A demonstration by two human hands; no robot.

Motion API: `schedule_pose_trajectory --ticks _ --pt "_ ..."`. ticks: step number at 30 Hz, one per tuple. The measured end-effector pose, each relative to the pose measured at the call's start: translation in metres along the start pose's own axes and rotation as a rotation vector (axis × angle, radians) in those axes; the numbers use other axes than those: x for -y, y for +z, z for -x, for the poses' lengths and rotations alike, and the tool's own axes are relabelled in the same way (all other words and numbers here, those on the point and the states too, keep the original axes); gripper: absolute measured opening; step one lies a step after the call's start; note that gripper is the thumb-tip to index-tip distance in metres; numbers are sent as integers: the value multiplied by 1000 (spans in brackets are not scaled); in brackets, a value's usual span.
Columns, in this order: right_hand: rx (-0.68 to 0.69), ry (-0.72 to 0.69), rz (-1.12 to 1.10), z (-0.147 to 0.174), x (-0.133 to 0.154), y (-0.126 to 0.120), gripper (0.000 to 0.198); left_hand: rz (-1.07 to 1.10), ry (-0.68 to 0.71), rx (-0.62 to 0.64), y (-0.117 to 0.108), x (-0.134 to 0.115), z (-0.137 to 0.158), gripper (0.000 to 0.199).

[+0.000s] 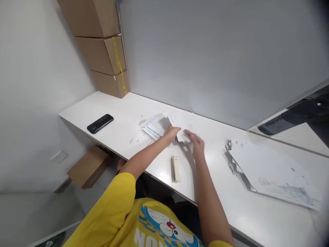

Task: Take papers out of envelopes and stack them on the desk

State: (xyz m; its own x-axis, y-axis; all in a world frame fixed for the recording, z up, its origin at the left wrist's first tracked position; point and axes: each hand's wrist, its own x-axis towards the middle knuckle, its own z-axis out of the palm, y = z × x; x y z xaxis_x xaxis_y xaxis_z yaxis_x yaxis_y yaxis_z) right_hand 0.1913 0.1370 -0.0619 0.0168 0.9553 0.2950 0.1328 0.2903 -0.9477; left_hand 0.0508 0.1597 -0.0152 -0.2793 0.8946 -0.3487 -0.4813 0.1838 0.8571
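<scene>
My left hand (172,133) is closed on a small bundle of white paper sheets (181,136), which it holds tilted just above the table. At the right edge of these sheets, my right hand (196,141) has its fingers bent and closed on the paper; they are slightly blurred. Left of the bundle, a loose pile of papers (153,129) lies on the white table (156,173), partly covered by my left hand and the bundle. A cream stapler (176,169) rests below my hands, near the table's front edge.
On the left part of the table lies a black phone (100,123). A large untidy stack of papers (272,168) covers the right side. Cardboard boxes (101,55) are piled against the back partition (218,61). Another cardboard box (88,166) is below the table.
</scene>
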Motion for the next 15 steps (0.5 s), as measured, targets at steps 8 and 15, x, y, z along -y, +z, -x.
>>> schedule_pose_trajectory --ticks 8,15 --pt "-214 382 -765 79 30 -73 57 33 136 217 14 3 93 33" --pt "-396 262 -702 61 42 -126 43 -298 158 363 25 26 145 34"
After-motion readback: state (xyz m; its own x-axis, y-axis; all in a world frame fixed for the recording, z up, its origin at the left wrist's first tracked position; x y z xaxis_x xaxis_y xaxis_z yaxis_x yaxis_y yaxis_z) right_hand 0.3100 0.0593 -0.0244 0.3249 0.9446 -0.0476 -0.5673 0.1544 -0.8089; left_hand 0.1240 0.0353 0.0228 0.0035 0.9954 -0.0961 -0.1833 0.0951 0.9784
